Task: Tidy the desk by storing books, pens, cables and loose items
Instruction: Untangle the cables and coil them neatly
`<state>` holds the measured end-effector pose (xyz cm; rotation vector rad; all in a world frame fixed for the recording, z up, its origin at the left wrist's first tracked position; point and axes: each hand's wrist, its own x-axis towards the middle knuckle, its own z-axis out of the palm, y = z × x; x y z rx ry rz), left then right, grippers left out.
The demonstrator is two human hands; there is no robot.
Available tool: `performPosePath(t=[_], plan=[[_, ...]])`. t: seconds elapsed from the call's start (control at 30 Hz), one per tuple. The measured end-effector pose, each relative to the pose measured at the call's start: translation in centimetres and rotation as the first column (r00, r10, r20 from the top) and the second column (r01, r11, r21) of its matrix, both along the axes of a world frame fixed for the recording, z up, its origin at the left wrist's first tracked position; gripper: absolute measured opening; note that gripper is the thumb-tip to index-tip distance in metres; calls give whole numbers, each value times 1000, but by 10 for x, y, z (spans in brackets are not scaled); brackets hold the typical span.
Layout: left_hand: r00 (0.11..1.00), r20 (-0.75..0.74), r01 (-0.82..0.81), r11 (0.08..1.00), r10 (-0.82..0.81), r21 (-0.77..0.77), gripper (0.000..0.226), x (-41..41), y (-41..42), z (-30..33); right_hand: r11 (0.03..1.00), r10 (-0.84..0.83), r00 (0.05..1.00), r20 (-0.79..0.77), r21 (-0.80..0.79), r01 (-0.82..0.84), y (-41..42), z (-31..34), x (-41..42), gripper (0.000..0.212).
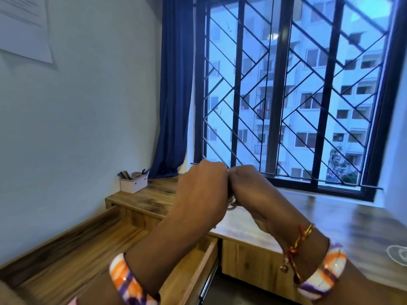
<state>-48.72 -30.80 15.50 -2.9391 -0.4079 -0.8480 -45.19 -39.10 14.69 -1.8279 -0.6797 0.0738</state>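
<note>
The cable (231,203) is a small whitish loop peeking out between your two hands, up in the air above the wooden desk (330,216). Your left hand (203,190) and right hand (248,186) are fists pressed together, fingers curled around it. The drawer (204,260) under your arms is open. A pen holder (134,183) sits in the far corner by the blue curtain (174,95).

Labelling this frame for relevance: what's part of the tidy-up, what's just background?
Job:
left hand and right hand, both in a curled grip on a thin pale cable
open wooden drawer
white pen holder with pens
wooden desk

Background:
blue curtain
barred window
paper sheet on wall
</note>
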Motion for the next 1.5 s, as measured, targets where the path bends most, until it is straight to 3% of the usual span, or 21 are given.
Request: performPosePath(t=[0.17, 0.23, 0.33, 0.43, 0.57, 0.67, 0.83, 0.97, 1.1, 1.17, 1.23, 1.33, 1.43, 1.5], plan=[[972, 192, 151, 987, -137, -59, 33, 47, -1, -12, 998, 0, 970, 242, -68, 17, -14, 7, 43, 25], [942, 271, 216, 976, -199, -34, 38, 70, -4, -15, 991, -51, 944, 327, -98, 88, -18, 11, 66, 25], [921, 335, 190, 980, -200, 62, 33, 108, -14, -10, 961, -123, 874, 469, -162, 222, -27, 19, 106, 21], [889, 381, 251, 966, -255, 59, 40, 151, -23, -5, 936, -157, 849, 504, -199, 291, -40, 25, 149, 18], [844, 384, 420, 906, -373, -43, 22, 201, -26, -24, 945, -166, 902, 399, -196, 261, -53, 11, 199, 28], [815, 409, 503, 851, -410, -151, 4, 231, -20, -33, 953, -195, 916, 350, -154, 261, -52, -12, 232, 23], [831, 339, 534, 804, -442, -261, 6, 289, -3, -38, 963, -243, 948, 205, -68, 261, -41, -30, 290, 16], [822, 249, 570, 735, -513, -367, 18, 335, 9, -44, 992, -121, 993, -9, 47, 121, -40, -28, 333, 23], [797, 382, 603, 649, -468, -464, 23, 384, 28, -48, 984, -37, 996, -77, 170, 50, -30, -20, 378, 26], [789, 457, 598, 687, -412, -413, 25, 409, 35, -45, 982, -24, 992, -121, 183, 46, -21, -15, 403, 18], [758, 531, 609, 705, -379, -365, 25, 433, 41, -39, 989, -20, 990, -137, 144, 40, -10, -10, 432, 4], [758, 548, 610, 679, -353, -407, 28, 467, 53, -28, 999, 11, 983, -183, 54, -1, 6, -6, 472, 15], [836, 458, 543, 584, -304, -604, 35, 498, 67, -23, 997, 55, 965, -257, 64, -40, 19, -9, 504, 23], [868, 412, 496, 453, -277, -741, 37, 514, 72, -22, 993, 79, 947, -312, 109, -47, 24, -12, 518, 29]])
